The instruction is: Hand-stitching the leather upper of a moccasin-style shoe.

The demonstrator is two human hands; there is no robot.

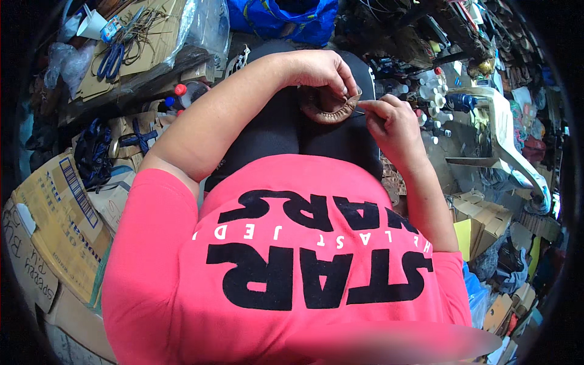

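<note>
A brown leather shoe piece (pixel 328 114), curved and with a puckered, ridged edge, rests over my lap between my knees. My left hand (pixel 323 70) reaches over it from above, and its fingers pinch the raised edge on the right side. Close by on the right, my right hand (pixel 394 123) is closed, index fingertip and thumb near that same edge. Something thin seems to stick out from its fingers, too small to name. The inside of the shoe piece is partly covered by my left hand.
Scissors (pixel 111 62) lie on cardboard at the upper left. A blue bag (pixel 286 23) stands ahead. Several small bottles (pixel 435 100) and a white plastic chair (pixel 508 131) are at the right. Cardboard boxes (pixel 58 210) crowd the left.
</note>
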